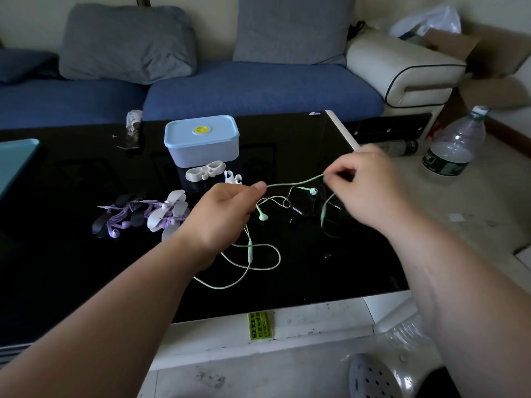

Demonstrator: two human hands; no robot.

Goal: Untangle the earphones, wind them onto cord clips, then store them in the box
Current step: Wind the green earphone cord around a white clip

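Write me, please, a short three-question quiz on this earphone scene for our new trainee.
1. True or false: the lid is off the box.
2. What colour is the cable that the left hand and right hand both pinch? A) purple B) green C) black
3. Fill in: seen from the person, the white cord clips lie on the table just in ____ of the box.

Key: 1 false, the lid is on; 2 B; 3 front.
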